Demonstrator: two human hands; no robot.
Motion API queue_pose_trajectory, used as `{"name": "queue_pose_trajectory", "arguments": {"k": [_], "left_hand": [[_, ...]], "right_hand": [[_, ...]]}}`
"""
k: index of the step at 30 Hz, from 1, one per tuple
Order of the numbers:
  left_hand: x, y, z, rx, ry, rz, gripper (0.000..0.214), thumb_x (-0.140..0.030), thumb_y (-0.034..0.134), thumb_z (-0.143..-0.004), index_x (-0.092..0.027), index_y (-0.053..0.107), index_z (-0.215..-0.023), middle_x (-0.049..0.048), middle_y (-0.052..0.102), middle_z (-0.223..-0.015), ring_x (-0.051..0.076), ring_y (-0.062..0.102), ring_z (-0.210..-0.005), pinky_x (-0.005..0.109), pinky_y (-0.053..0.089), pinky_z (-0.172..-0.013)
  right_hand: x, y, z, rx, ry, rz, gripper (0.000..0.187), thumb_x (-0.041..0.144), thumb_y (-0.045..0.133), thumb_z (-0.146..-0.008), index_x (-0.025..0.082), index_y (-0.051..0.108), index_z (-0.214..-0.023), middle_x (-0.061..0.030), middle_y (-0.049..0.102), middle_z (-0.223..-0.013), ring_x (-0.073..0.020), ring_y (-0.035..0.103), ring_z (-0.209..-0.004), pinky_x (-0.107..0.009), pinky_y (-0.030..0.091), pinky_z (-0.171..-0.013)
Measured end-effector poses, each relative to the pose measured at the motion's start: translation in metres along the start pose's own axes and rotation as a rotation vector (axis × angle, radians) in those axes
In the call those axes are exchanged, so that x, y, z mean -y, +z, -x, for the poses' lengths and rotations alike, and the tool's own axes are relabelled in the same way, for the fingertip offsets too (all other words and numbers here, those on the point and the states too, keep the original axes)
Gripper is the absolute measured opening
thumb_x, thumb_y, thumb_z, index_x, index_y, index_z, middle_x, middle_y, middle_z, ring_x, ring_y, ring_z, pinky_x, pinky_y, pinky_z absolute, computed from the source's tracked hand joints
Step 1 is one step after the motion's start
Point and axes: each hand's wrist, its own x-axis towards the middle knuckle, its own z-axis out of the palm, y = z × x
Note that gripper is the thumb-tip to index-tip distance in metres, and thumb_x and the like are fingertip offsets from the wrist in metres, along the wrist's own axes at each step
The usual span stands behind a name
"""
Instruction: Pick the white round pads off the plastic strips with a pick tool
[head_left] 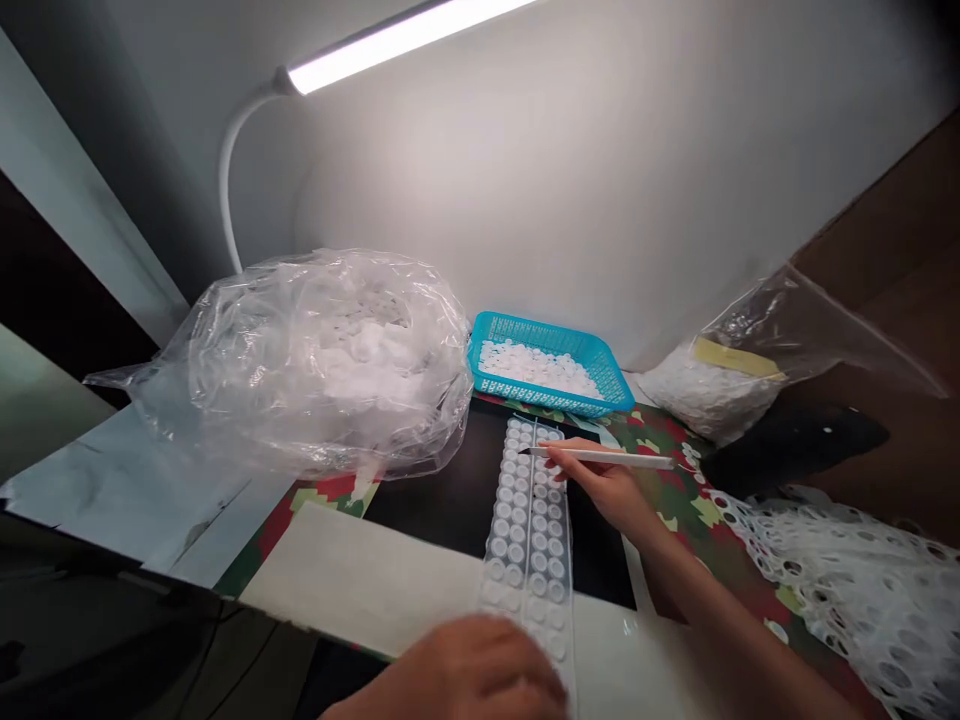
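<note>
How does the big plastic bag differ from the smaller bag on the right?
The big clear plastic bag is puffed and rounded; the smaller clear bag sags, its white pieces gathered at one end. The smaller bag shows a yellow label; the big bag shows none. Both hold white pieces.

A white gooseneck LED lamp (pixel 397 45) lights the wall above a bulging clear plastic bag (pixel 322 360) of white pieces, a teal plastic basket (pixel 547 350) of white discs, and a yellow-labelled zip bag (pixel 712 390).

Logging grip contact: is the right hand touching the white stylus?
Touching. The head view shows the right hand holding the white stylus in a pen grip.
</note>
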Motion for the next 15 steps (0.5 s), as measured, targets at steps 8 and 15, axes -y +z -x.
{"name": "queue_pose_trajectory", "arguments": {"k": [8, 15], "left_hand": [[0.037, 0.036, -0.033, -0.171, -0.096, -0.290, 0.048, -0.047, 0.044, -0.091, -0.015, 0.051, -0.126, 0.0120, 0.053, -0.131, 0.027, 0.047, -0.123, 0.043, 0.036, -0.104], [0.036, 0.049, -0.028, -0.214, -0.158, -0.340, 0.041, -0.047, 0.041, -0.093, -0.024, 0.055, -0.123, 0.0016, 0.056, -0.129, 0.018, 0.051, -0.119, 0.033, 0.036, -0.106]], "right_hand": [[-0.028, -0.005, -0.025, 0.195, -0.406, 0.433, 0.040, 0.022, 0.053, -0.088, 0.035, 0.055, -0.125, 0.0022, 0.065, -0.117, -0.0226, 0.064, -0.104, -0.042, 0.054, -0.093], [-0.033, 0.000, -0.021, 0.199, -0.478, 0.480, 0.056, 0.012, 0.055, -0.085, 0.038, 0.042, -0.133, 0.0038, 0.060, -0.124, -0.0229, 0.064, -0.105, -0.040, 0.057, -0.091]]}}
